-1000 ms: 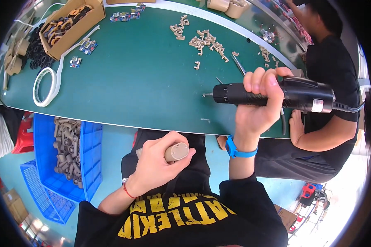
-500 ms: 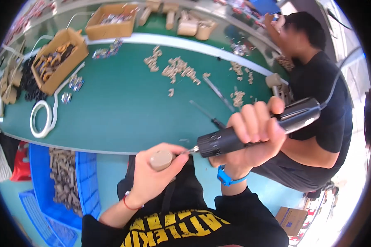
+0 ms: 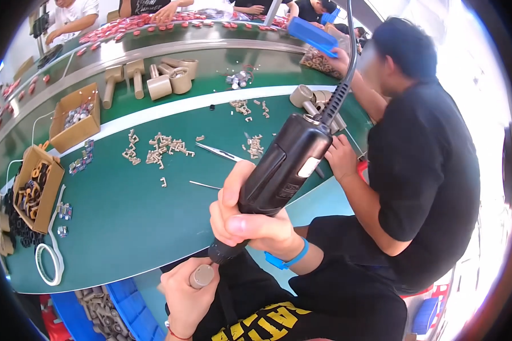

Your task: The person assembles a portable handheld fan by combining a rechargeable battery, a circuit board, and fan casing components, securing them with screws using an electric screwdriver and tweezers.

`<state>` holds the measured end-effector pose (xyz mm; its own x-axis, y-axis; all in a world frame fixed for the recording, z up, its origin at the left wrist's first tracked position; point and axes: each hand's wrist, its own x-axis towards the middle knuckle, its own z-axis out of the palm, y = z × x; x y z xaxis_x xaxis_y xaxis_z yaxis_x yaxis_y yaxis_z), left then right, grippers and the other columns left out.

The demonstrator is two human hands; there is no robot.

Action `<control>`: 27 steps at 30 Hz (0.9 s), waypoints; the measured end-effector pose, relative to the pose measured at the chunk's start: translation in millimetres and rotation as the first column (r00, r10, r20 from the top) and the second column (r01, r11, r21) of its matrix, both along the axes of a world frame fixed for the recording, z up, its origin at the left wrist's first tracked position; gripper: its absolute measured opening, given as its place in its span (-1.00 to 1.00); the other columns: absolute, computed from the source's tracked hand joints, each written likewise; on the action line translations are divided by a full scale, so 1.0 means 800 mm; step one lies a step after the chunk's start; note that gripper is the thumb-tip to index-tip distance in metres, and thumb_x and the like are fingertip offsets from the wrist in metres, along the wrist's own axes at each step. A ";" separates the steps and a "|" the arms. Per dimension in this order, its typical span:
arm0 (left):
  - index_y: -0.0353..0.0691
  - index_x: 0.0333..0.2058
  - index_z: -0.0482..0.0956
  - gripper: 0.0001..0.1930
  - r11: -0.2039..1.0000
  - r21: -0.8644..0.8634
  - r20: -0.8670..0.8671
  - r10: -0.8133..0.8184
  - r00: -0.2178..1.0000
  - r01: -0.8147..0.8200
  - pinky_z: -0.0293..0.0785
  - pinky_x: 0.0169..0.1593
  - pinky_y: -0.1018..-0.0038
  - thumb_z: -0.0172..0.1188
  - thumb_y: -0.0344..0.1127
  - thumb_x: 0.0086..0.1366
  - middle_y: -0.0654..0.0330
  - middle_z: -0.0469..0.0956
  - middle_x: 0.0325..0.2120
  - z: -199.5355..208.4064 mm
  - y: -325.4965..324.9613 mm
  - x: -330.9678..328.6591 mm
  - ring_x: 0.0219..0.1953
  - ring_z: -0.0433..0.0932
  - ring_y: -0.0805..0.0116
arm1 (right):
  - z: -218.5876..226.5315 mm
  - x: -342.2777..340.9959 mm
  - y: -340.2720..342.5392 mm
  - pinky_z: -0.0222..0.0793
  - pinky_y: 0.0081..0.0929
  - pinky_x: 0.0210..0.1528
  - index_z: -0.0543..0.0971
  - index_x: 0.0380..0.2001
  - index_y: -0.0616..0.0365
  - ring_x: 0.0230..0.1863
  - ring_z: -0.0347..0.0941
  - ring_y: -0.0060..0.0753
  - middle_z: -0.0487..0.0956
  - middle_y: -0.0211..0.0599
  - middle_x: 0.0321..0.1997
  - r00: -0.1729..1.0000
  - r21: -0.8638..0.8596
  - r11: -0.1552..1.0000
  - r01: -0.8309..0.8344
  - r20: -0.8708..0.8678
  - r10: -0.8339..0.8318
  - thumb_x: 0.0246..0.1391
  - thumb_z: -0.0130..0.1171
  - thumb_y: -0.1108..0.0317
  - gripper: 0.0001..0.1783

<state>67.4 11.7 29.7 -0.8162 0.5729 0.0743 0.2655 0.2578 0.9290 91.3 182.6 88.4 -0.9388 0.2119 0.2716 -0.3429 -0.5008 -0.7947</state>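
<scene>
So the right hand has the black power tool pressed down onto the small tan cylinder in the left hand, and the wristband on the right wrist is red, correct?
Not quite: the head view shows the wristband is blue, not red. The rest holds: the right hand grips the black power tool, its tip down on the small tan cylinder held in the left hand.

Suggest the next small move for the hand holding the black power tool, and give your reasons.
Probably a slight press of the tool's tip into the part. The right hand grips the black power tool angled down, its tip already meeting the small tan cylinder held in the left hand.
</scene>
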 end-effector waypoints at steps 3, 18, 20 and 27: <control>-0.30 -0.48 0.60 -0.90 1.000 0.005 -0.010 -0.002 1.000 0.002 0.45 -0.43 0.51 0.33 -0.49 -0.01 0.11 0.57 -0.63 -0.005 0.005 0.000 -0.59 0.56 0.36 | 0.000 0.004 0.002 0.14 -0.52 -0.60 0.28 -0.26 0.13 -0.66 0.17 -0.53 0.28 -0.38 -0.65 1.000 0.043 0.999 0.006 0.007 -0.007 -0.04 0.11 0.57 -0.71; -0.26 -0.39 0.60 -0.84 0.998 -0.045 -0.084 -0.047 0.995 0.044 0.48 -0.40 0.43 0.30 -0.49 -0.02 0.07 0.58 -0.57 -0.008 0.000 0.010 -0.51 0.61 0.16 | -0.016 0.013 -0.003 0.08 -0.51 -0.63 0.28 -0.28 0.10 -0.68 0.15 -0.52 0.25 -0.41 -0.65 0.998 -0.003 0.998 0.062 0.030 -0.062 -0.13 0.11 0.56 -0.68; -0.25 -0.36 0.60 -0.82 0.998 -0.041 -0.074 -0.046 0.996 0.043 0.48 -0.39 0.43 0.32 -0.49 -0.01 0.05 0.59 -0.54 -0.014 0.003 0.008 -0.49 0.61 0.16 | -0.018 0.011 -0.003 0.07 -0.53 -0.64 0.28 -0.28 0.09 -0.69 0.12 -0.53 0.22 -0.43 -0.65 0.996 -0.022 0.995 0.093 0.017 -0.093 -0.13 0.14 0.54 -0.67; -0.26 -0.19 0.54 -0.60 0.989 0.125 0.017 -0.086 0.996 0.084 0.37 -0.41 0.58 0.44 -0.34 -0.02 0.23 0.48 -0.56 -0.004 -0.005 0.002 -0.55 0.45 0.46 | -0.005 0.024 0.033 0.19 -0.55 -0.53 0.35 -0.14 0.09 -0.58 0.17 -0.60 0.30 -0.52 -0.56 0.947 -0.118 0.992 0.042 -0.312 -0.077 0.07 0.05 0.47 -0.74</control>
